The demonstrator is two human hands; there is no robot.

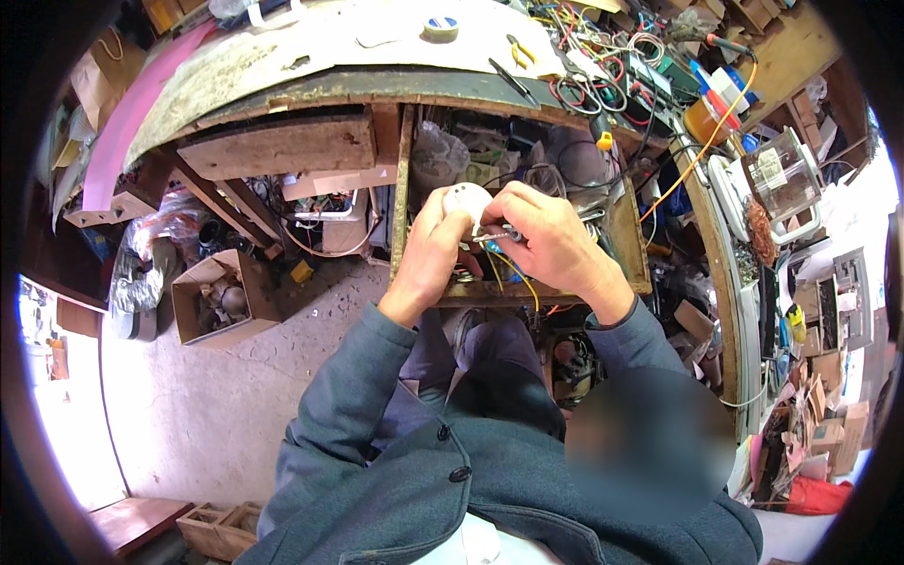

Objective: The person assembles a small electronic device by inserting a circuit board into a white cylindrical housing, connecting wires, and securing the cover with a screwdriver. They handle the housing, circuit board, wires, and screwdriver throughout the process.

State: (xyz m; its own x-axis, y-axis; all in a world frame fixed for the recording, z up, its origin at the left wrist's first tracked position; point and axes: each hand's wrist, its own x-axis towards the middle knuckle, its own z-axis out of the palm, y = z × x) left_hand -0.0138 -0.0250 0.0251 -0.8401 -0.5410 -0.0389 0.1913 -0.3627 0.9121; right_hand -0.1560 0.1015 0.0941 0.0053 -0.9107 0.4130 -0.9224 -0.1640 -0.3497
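Taking the white round piece [465,198] as the clock's centre and 12 as away from the wearer, two buttons [460,474] of the dark jacket sit at 6. Two bare hands meet at the centre, over one wooden drawer [403,179] that stands pulled out. The left hand [433,240], on the 7 o'clock side, has its fingers closed around the one white piece, whose face shows small dark holes. The right hand [548,231], at 4, pinches one slim metal piece [494,235] against the lower edge of the white piece; its exact kind, and whether the two touch, I cannot tell. At 5, one yellow wire [536,301] hangs down below the right hand. The drawer's contents are too jumbled to count.

On the floor at 8 stands one open cardboard box [240,332], with a few things inside.

Farther off, the pale-topped surface [330,47] spans the 12 o'clock side. It carries one roll of tape [440,31] at 12, one pair of yellow-handled pliers [522,47] and one long dark tool [511,82] near 1, and a tangle of wires [612,80], too many to count, between 1 and 2. One jar [704,121] with a red lid stands at 2.
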